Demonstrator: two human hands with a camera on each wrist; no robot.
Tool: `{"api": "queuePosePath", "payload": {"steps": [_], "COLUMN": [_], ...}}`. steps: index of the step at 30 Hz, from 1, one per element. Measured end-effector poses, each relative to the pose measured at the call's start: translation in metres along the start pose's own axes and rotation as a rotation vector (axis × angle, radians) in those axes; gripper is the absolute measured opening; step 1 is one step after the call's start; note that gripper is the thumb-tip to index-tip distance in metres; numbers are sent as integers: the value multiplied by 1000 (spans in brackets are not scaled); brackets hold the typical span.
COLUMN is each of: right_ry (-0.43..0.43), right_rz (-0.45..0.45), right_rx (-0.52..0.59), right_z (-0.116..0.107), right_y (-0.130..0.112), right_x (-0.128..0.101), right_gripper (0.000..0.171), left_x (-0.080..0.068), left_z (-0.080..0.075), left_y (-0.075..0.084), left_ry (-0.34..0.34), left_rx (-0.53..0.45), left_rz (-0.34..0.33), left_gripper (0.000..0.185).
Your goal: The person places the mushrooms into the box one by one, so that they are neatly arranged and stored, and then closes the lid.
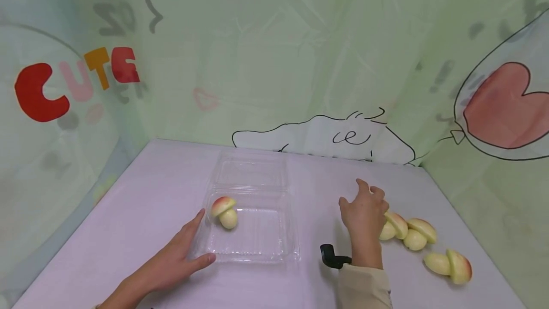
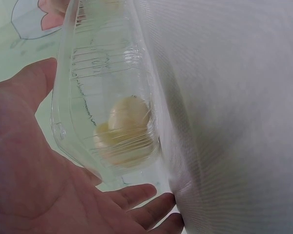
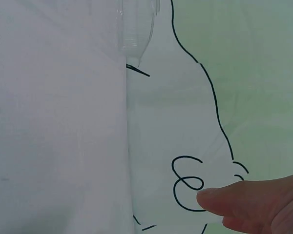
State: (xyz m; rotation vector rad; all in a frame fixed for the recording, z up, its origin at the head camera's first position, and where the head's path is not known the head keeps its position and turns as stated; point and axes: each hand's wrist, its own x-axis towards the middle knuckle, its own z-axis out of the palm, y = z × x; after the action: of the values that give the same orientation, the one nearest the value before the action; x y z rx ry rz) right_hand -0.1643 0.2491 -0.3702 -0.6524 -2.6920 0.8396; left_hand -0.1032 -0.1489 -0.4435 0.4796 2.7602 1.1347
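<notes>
Where the printed green curtain (image 1: pixel 300 61) meets it, a smooth pale lilac table (image 1: pixel 141 194) carries a clear, ribbed plastic box (image 1: pixel 257 237) with its hinged lid lying open behind. The left hand (image 1: pixel 177 259) lies flat against the box's near left corner, fingers straight and spread, pinching nothing. The right hand (image 1: pixel 364 213) hovers over the nearest of three loose toy mushrooms (image 1: pixel 396 225), fingers relaxed and apart, touching none that I can tell. One mushroom (image 1: pixel 225 211), glossy cream stem under a rounded red-blushed cap, lies inside the box's far left corner.
</notes>
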Motion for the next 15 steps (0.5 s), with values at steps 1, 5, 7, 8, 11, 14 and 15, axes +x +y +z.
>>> {"api": "queuePosePath", "payload": {"steps": [1,5,7,8,11,14,15], "right_ry": [0,-3,-3,0,8,12,13], "right_rz": [8,24,25,23,15,9,7], "right_rx": [1,4,5,6,8,7,5], "right_z": [0,1,2,2,4,6,7], "right_y": [2,8,11,12,16,20,22], "right_x": [1,6,8,8,10,12,12], "right_gripper": [65,65,65,64,63,61,61], "left_x": [0,0,0,0,0,0,0], "left_z": [0,0,0,0,1,1,1], "left_y": [0,-1,-1,-1,-1,-1,-1], "left_ry": [0,2,4,5,3,1,1], "left_rx": [-2,2,4,4,-2,-5,-5], "left_rz": [-1,-5,-5,-4,-3,-3,-3], "left_gripper": [102,102,102,102,103,103,103]}}
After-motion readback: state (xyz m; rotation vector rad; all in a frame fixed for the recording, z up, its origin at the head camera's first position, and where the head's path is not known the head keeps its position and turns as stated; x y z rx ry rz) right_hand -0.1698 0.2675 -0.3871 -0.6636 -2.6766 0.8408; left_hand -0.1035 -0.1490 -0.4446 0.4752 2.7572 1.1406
